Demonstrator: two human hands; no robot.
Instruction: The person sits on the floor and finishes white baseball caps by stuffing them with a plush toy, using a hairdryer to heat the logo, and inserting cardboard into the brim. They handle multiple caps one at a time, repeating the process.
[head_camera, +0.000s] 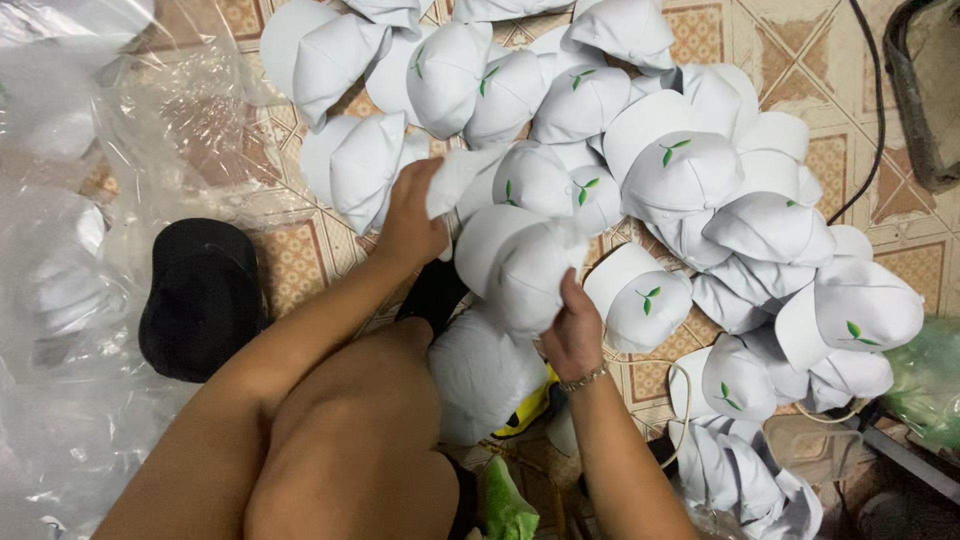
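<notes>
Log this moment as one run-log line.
left hand: grips white cap brim | right hand: holds white cap | nearby: pile of white caps, black cap, clear plastic bag, tiled floor

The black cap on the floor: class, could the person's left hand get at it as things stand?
Probably not at once: the left hand grips a white cap, though nothing covers the black cap beside that arm.

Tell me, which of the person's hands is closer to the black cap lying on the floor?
Left. The left hand grips a white cap just up and right of the black cap; the right hand, holding another white cap, is farther right, beyond the knee.
</notes>
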